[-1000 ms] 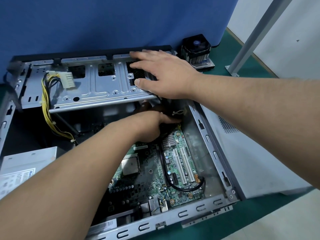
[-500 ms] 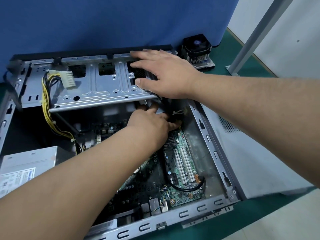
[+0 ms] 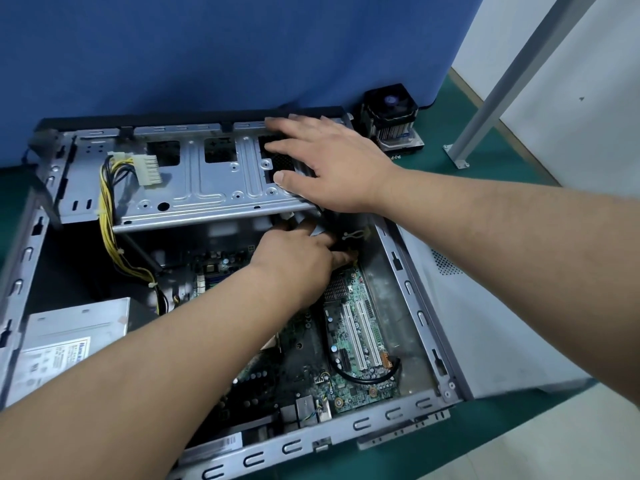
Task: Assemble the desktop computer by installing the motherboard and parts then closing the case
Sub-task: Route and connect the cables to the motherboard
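The open computer case [image 3: 412,292] lies on its side with the green motherboard [image 3: 349,341] inside it. My right hand [image 3: 329,161] rests flat, fingers spread, on the right end of the metal drive cage [image 3: 207,188]. My left hand [image 3: 298,261] reaches under that cage at the board's far right corner. Its fingers stretch toward a small cable and connector there [image 3: 355,237], and the palm side is hidden. My left forearm covers the middle of the board.
A yellow-and-black cable bundle ends in a white plug [image 3: 149,168] lying on the cage. The power supply [image 3: 69,341] sits at the left. A CPU cooler with fan [image 3: 391,116] stands behind the case. A white side panel [image 3: 485,323] lies right, by a metal post [image 3: 519,71].
My left hand has uncurled and slid up and to the right, under the drive cage, uncovering the far left part of the board. My right hand has stayed on the cage.
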The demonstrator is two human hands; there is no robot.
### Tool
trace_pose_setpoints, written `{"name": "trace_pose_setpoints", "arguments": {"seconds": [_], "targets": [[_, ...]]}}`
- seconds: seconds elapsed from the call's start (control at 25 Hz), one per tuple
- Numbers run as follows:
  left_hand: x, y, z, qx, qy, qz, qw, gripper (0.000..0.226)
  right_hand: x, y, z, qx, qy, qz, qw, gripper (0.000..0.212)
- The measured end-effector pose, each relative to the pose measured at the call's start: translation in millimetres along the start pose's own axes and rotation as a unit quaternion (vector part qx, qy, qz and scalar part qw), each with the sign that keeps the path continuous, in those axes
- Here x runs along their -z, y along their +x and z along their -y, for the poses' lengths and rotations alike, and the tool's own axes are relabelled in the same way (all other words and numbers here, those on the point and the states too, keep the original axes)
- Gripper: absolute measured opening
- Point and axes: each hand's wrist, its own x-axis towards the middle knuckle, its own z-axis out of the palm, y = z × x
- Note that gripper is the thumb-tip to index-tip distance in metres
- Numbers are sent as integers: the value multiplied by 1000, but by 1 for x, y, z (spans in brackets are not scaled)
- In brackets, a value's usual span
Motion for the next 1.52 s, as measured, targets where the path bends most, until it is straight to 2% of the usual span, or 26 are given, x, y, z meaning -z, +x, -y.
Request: {"name": "trace_pose_setpoints", "arguments": {"seconds": [0.08,0.16,0.24,0.32,0.36,0.52,0.64,0.76,1.0,1.04,1.2,1.32,1.52], "targets": [[4,-17,5,2,-9,-2,1000,67,0,0,0,0,-1,2,1000,56],[8,-47,17,1,-22,-36,999,67,0,0,1,2,-4,4,1000,55],[11,-82,38,-6,-16,-131,991,57,0,-1,1,4,-5,7,1000,55],[5,-117,66,18,-29,-250,968,47,2,-1,2,2,-4,13,1000,53],[2,-132,78,48,-43,-266,962,45,3,-1,3,2,-5,17,1000,52],[-8,-157,88,154,-116,-181,964,57,7,-3,6,3,-6,25,1000,48],[-10,-155,90,175,-130,-187,958,58,8,-1,7,-2,7,31,999,46],[-9,-154,92,188,-142,-186,954,59,10,-5,8,-38,61,4,997,40],[-7,-154,92,193,-136,-189,953,61,11,-20,19,-148,162,-77,973,9],[-6,-155,92,193,-134,-188,954,60,9,-26,21,-151,166,-85,971,8],[-5,-154,91,190,-135,-177,956,60,4,-48,30,-123,129,-70,981,27],[-5,-154,91,192,-137,-178,955,61,6,-49,33,-129,117,-69,982,20],[-5,-154,91,198,-144,-183,952,61,5,-57,38,-144,132,-126,973,12]]}}
